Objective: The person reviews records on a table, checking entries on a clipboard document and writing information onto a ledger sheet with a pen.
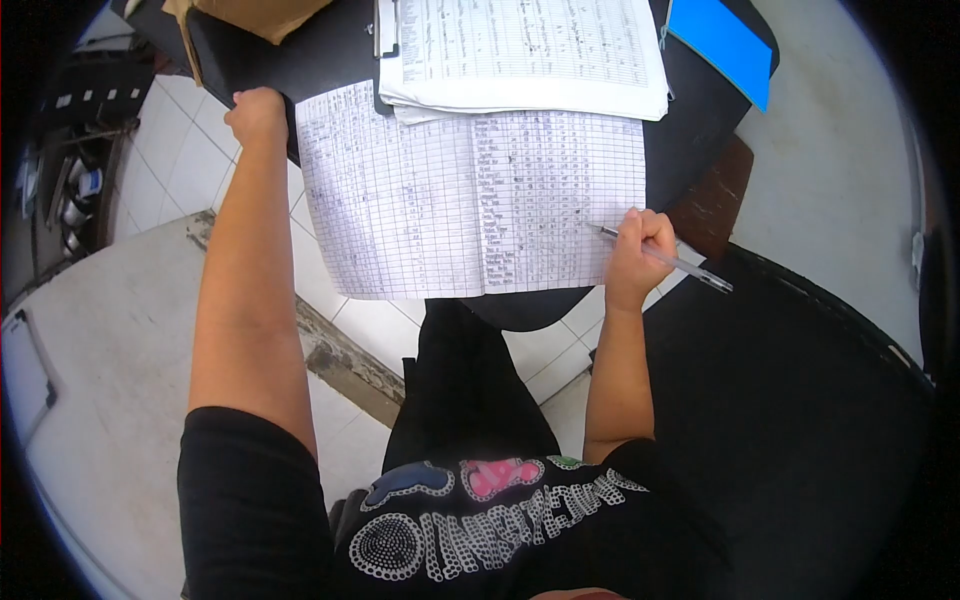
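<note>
An open ledger notebook (390, 230) with gridded, handwritten pages lies on the black table (690, 150), its lower part reaching past the table's near edge. My right hand (640, 250) is closed around a clear-barrelled pen (700, 272), at the right page's lower right edge. The pen's tip points left, over or on that page; contact is unclear. My left hand (260, 117) is closed at the table's left edge, left of the notebook, with its fingers curled and partly hidden. A clipboard (384, 30) with a thick stack of printed sheets (520, 60) covers the notebook's top.
A bright blue folder or card (722, 48) lies at the table's upper right. Part of a cardboard box (255, 15) stands at the upper left. A black surface (780, 400) is at my right, a pale worn surface (110, 340) at my left. White floor tiles (380, 325) show below.
</note>
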Motion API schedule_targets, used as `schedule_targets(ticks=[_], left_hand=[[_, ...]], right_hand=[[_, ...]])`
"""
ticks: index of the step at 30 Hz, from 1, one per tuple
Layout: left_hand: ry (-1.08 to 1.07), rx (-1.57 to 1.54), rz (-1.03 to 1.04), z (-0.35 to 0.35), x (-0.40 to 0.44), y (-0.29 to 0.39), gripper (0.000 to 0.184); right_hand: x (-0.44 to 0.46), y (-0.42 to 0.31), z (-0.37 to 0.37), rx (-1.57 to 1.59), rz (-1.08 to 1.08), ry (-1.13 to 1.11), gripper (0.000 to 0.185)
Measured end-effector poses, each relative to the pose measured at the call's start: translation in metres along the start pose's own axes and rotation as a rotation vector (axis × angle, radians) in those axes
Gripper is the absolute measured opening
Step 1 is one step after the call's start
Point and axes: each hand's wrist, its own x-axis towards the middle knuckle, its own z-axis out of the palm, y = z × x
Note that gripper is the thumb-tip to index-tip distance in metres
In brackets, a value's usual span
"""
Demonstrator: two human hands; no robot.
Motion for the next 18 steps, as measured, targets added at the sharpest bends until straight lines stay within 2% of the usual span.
schedule_targets(ticks=[4, 7, 10, 11, 14, 15, 18], left_hand=[[-0.003, -0.014, -0.015, -0.003, -0.006, 0.003, 0.050], [-0.011, -0.029, -0.027, -0.008, -0.013, 0.007, 0.050], [-0.010, -0.020, -0.035, -0.010, -0.017, 0.009, 0.049], [-0.020, -0.023, -0.038, -0.012, -0.018, 0.010, 0.049], [-0.058, -0.008, -0.034, -0.019, -0.023, 0.015, 0.048], [-0.063, -0.001, -0.035, -0.019, -0.023, 0.015, 0.048], [-0.059, 0.008, -0.031, -0.018, -0.021, 0.015, 0.046]], right_hand=[[0.006, 0.000, -0.003, -0.007, 0.126, 0.016, 0.026], [0.018, -0.023, -0.017, 0.397, 0.483, -0.024, 0.023], [0.022, -0.044, -0.046, -0.023, 0.224, -0.164, 0.022], [0.021, -0.045, -0.063, -0.154, 0.250, -0.235, 0.019], [0.010, -0.038, -0.083, -0.700, 0.293, -0.284, 0.025], [0.005, -0.035, -0.083, -0.694, 0.275, -0.334, 0.032], [-0.010, -0.016, -0.079, -0.557, 0.447, -0.383, 0.037]])
